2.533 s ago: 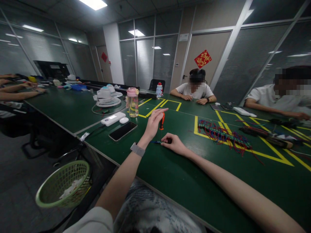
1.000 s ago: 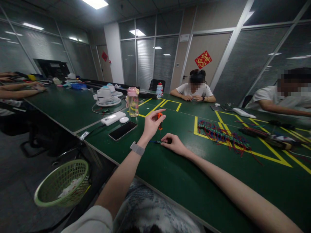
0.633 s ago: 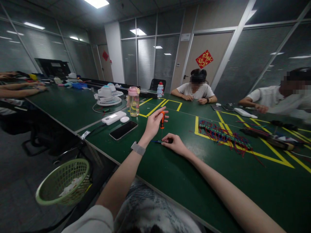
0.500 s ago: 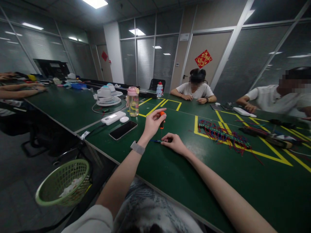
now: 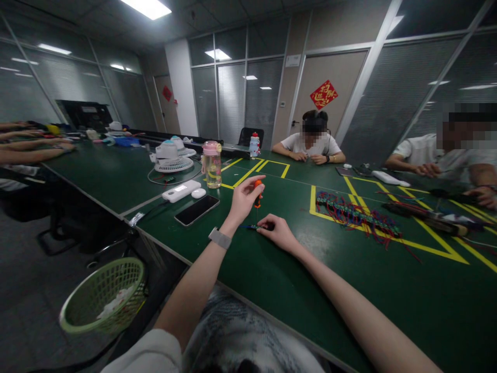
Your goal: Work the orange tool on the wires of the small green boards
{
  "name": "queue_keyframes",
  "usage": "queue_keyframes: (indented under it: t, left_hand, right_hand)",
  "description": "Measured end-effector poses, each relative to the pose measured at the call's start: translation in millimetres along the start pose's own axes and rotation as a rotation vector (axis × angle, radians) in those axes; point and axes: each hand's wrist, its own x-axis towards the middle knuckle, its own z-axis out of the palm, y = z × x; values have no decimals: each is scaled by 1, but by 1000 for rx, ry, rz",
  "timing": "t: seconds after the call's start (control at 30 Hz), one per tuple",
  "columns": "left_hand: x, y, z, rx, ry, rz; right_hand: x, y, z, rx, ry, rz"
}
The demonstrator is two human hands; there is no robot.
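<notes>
My left hand (image 5: 244, 197) is closed around the orange and black handle of a screwdriver (image 5: 258, 195), held upright over the green table. Its thin shaft points down at a small circuit board (image 5: 254, 227), which lies low on the tabletop. The fingers of my right hand (image 5: 277, 230) pinch the right end of that board, partly hiding it. Blue wire shows at the board's left end. Whether the screwdriver tip touches the board is too small to tell. To the right lies a row of small green boards (image 5: 357, 215) with red and blue wires.
Left of my hands lie a black phone (image 5: 197, 210), a white power bank (image 5: 181, 190) and a pink-lidded bottle (image 5: 212, 166). White fans (image 5: 171, 157) stand behind. A green basket (image 5: 73, 327) is beside the table edge. Co-workers sit across the table and at far left.
Both my hands stay in nearly the same place, with the screwdriver still upright on the board. At the right, a co-worker's hands have shifted.
</notes>
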Motion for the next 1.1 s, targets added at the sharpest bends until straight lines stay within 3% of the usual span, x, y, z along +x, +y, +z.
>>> queue_keyframes:
  t: [0.17, 0.33, 0.43, 0.73, 0.93, 1.1]
  left_hand:
    - [2, -1, -4, 168, 114, 130]
    - [4, -8, 0, -132, 7, -5]
    - [3, -8, 3, -183, -21, -31]
    - [0, -3, -2, 196, 174, 151]
    - [0, -2, 5, -74, -5, 9]
    - [-2, -4, 6, 33, 50, 50]
  right_hand:
    - [0, 1, 0, -15, 4, -19]
    - [1, 4, 1, -10, 2, -23]
    - [1, 5, 2, 0, -3, -24]
    - [0, 6, 1, -14, -9, -43]
    - [0, 6, 2, -8, 0, -34]
    - [0, 5, 2, -20, 4, -41]
